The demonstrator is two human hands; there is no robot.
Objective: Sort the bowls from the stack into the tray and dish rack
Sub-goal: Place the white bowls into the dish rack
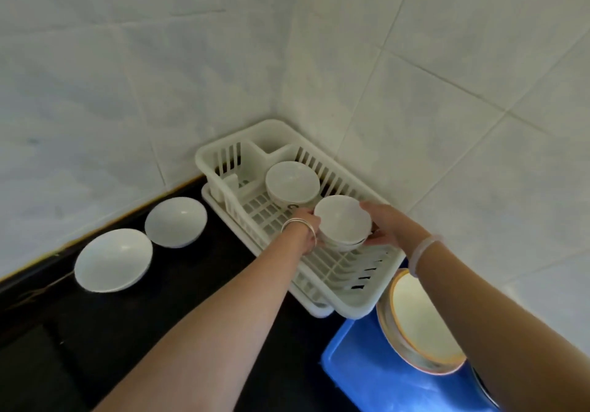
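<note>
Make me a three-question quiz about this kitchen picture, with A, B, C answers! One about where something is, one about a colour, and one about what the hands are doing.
1. Where are the two wide white bowls?
A. in the rack
B. on the black counter
C. in the blue tray

2. What colour is the tray at bottom right?
A. blue
B. green
C. red

3. What are the hands doing?
A. resting empty
B. only one holds a bowl
C. both hold a small stack of bowls

Answers:
1 B: the two wide white bowls sit on the black counter, left of the dish rack.
2 A: the tray is blue.
3 C: the left hand and right hand clasp the stack of bowls above the rack.
</note>
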